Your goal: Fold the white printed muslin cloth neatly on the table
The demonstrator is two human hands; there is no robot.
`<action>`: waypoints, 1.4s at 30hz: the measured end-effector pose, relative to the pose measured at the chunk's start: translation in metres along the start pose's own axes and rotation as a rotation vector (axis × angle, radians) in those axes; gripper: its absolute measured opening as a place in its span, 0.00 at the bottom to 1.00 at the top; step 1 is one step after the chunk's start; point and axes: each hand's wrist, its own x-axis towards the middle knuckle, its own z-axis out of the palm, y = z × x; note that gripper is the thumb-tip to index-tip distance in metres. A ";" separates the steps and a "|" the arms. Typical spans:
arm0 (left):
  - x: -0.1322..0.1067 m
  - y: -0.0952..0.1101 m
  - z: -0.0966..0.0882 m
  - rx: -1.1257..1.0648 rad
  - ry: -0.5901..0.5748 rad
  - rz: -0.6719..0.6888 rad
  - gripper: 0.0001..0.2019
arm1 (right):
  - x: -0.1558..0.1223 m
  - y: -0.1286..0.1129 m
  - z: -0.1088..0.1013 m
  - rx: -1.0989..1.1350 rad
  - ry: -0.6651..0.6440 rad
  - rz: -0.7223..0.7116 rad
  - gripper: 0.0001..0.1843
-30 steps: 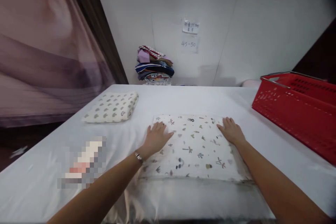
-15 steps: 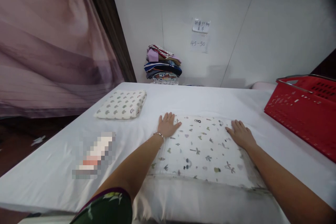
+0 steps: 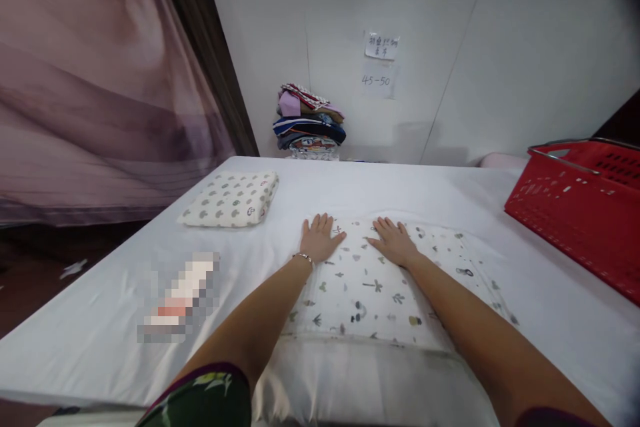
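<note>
A white cloth printed with small palm trees and other figures [image 3: 370,287] lies spread flat on the white-covered table in front of me. My left hand [image 3: 319,241] rests palm down on its far left corner, fingers spread, a bracelet around the wrist. Near the middle of the cloth's far edge, my right hand [image 3: 395,242] also lies flat with its fingers apart. The right forearm crosses over the cloth's right part and hides some of it. Neither hand grips anything.
Left on the table [image 3: 390,187] sits a folded cloth with grey mushroom-like prints [image 3: 231,199], and nearer me a blurred-out item [image 3: 185,293]. A red plastic basket [image 3: 575,213] stands at the right. Behind the table are piled folded fabrics [image 3: 309,127]; a pink curtain [image 3: 100,80] hangs left.
My right hand has moved left across the cloth, from near its far right corner toward my left hand. The cloth's right part now lies more spread out. My left hand stays in place.
</note>
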 end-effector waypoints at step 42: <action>-0.133 -0.047 -0.043 -0.630 -0.022 -0.389 0.13 | -0.073 -0.055 0.006 -0.003 -0.061 0.021 0.36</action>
